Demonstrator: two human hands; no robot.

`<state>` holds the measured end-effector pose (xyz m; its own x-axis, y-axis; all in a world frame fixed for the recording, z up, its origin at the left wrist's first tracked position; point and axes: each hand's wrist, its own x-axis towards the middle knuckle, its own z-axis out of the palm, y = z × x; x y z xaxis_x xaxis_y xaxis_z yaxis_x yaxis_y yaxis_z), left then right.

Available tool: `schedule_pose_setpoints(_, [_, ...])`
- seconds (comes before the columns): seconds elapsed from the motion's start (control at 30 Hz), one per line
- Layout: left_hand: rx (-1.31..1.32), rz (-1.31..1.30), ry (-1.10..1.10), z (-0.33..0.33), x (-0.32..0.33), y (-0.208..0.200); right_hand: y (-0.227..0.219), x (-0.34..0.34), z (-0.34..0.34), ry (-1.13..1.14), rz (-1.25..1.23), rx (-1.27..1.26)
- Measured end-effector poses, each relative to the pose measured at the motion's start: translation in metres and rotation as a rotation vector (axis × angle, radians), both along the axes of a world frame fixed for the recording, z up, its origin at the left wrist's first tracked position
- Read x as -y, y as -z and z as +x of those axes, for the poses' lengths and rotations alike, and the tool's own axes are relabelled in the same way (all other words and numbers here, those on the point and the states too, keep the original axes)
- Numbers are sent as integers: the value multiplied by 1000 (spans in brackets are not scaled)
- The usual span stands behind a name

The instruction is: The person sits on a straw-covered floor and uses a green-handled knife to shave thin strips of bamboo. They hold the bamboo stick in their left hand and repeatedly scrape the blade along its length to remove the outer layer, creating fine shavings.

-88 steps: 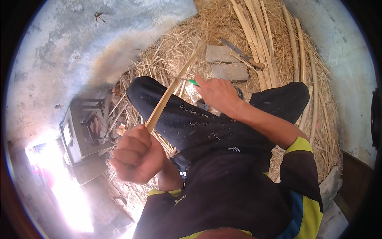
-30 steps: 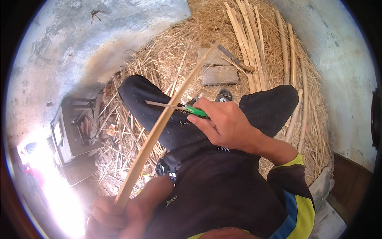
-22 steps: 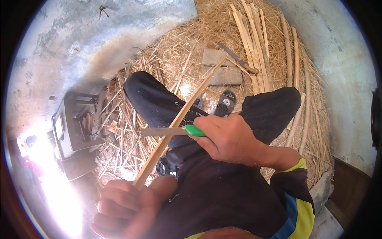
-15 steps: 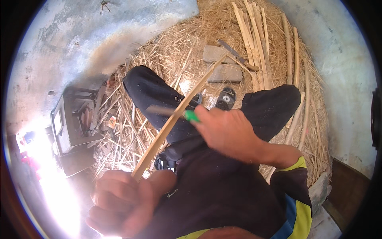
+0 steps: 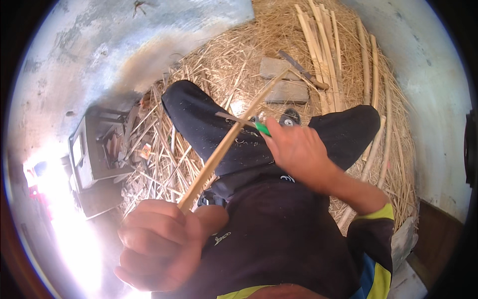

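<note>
My left hand [image 5: 162,241] is wrapped round the near end of a long pale strip of split wood or bamboo [image 5: 215,158]. The strip slants away and to the right, over my lap, its far end near two grey bricks [image 5: 286,92]. Closed on the green handle of a knife [image 5: 263,128], my right hand [image 5: 301,157] stays to the right of the strip. The knife's blade points left and crosses the strip beyond its middle. Small pale shavings lie on my dark trousers.
A larger knife with a wooden handle [image 5: 314,81] lies by the bricks. Several split strips [image 5: 323,55] and round poles [image 5: 374,70] rest on straw-like shavings at the right. A grey box-like frame [image 5: 99,149] stands at the left, near the wall [image 5: 64,65].
My right hand and knife have moved away from me and to the right along the strip. My left hand keeps its hold on the strip. The whole view has shifted slightly.
</note>
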<state>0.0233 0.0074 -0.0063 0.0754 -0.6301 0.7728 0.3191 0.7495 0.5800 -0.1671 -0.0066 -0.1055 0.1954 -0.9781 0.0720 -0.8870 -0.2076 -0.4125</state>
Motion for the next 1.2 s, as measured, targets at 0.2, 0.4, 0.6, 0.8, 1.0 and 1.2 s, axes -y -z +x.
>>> schedule_pose_setpoints(0.2, [-119, -26, 19, -1, 8, 2, -14, -18, 11, -129, -18, 202])
schedule_pose_setpoints(0.4, [67, -9, -123, 5, 2, 2, 2, -1, 1, 25, 91, 111])
schedule_pose_setpoints(0.6, [-53, -12, 50, 5, 6, 0, 50, 29, -20, 59, 29, -27])
schedule_pose_setpoints(0.8, [-43, -24, 9, 2, 5, 1, 63, 22, -11, 0, -52, 83])
schedule_pose_setpoints(1.0, [-30, -36, -35, -2, 13, 3, 121, 56, -50, 142, -32, -87])
schedule_pose_setpoints(1.2, [-110, 16, 172, -4, 11, -6, 136, 49, -44, 206, 85, 23])
